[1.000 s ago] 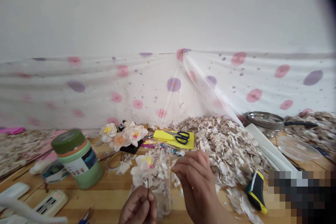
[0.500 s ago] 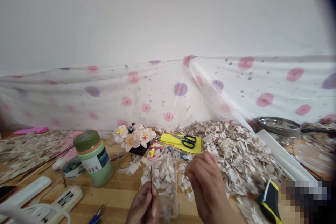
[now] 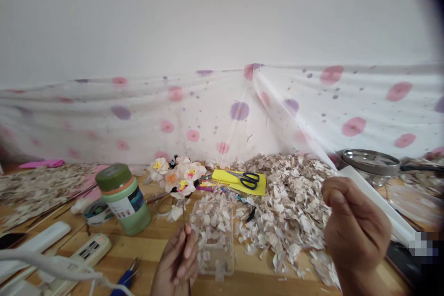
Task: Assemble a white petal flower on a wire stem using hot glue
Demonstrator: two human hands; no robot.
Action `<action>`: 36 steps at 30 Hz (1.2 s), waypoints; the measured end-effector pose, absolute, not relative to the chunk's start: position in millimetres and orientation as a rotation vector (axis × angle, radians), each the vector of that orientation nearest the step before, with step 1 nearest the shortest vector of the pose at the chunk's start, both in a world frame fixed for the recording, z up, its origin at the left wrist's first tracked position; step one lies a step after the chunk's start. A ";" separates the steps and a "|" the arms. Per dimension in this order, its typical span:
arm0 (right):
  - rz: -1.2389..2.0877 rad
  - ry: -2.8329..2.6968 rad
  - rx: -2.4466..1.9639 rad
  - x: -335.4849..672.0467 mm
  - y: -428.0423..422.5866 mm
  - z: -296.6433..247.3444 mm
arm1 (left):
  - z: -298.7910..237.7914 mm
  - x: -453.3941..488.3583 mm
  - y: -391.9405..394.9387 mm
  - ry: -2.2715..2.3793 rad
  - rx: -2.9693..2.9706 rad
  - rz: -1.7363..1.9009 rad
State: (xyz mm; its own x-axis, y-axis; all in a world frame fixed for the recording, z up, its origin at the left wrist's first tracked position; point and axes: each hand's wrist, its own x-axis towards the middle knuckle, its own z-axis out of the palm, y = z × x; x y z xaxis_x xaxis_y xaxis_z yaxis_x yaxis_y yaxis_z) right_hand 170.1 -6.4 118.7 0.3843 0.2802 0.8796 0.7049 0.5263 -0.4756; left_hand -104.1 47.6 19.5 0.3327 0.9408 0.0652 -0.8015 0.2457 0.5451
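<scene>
My left hand [image 3: 177,261] is at the bottom centre, its fingers pinched round a thin dark wire stem [image 3: 183,215] that rises to a pale handmade flower [image 3: 183,188] with a yellow and pink centre. That flower sits against a small cluster of similar flowers [image 3: 169,173]. My right hand [image 3: 354,231] is off to the right, raised over the big heap of pale petal flakes [image 3: 294,194], with its fingers curled closed; what they hold, if anything, is hidden. A clear plastic box [image 3: 214,236] filled with flakes stands between my hands.
A green jar [image 3: 125,200] with a dark lid stands left on the wooden table [image 3: 145,252]. A power strip [image 3: 83,252], blue pliers [image 3: 125,280] and white cable lie front left. Scissors [image 3: 247,178] rest on yellow foam. A metal strainer [image 3: 371,163] is far right; spotted cloth hangs behind.
My right hand has moved away from the flower to the right, over the flake heap. My left hand has tilted the stemmed flower back toward the flower cluster.
</scene>
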 end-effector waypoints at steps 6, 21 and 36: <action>-0.343 -1.336 -1.184 149.1 0.6 116.0 | 38.3 -118.8 50.2 0.262 0.504 1.310; -0.096 -1.657 -1.255 118.6 17.9 87.3 | 37.0 -129.2 57.8 0.251 0.455 1.352; 0.160 -2.123 -1.304 61.8 66.8 18.8 | 34.1 -130.6 62.6 0.266 0.420 1.373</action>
State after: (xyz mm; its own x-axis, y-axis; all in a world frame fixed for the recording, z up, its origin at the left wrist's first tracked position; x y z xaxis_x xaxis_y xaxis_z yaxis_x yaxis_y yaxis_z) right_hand 61.8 66.8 18.8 -0.3084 0.8378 0.4506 0.7607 0.5016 -0.4120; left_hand -130.6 62.6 34.1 0.1844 0.9810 0.0596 -0.8880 0.1403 0.4380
